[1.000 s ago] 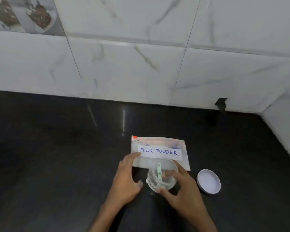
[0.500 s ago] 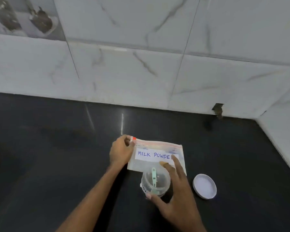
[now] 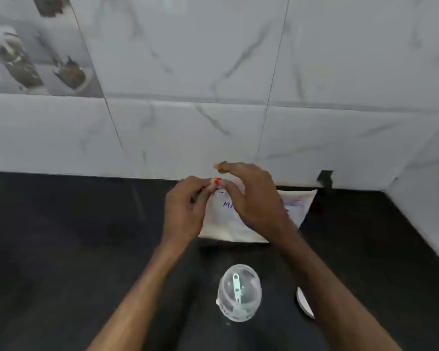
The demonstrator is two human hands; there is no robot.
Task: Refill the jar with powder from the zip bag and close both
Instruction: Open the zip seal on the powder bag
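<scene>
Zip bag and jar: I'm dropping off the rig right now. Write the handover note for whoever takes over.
The left hand pinches the zip bag at its top left corner, beside the red slider.
The right hand is over the bag with fingertips at the slider; its grip is unclear.
The jar stands open on the counter, nearer the person, with the green scoop inside; it looks almost empty.
The lid lies right of the jar, half hidden by the right forearm.
Done: lid off.
Left: unzip bag, pour powder, zip bag, fit lid.
</scene>
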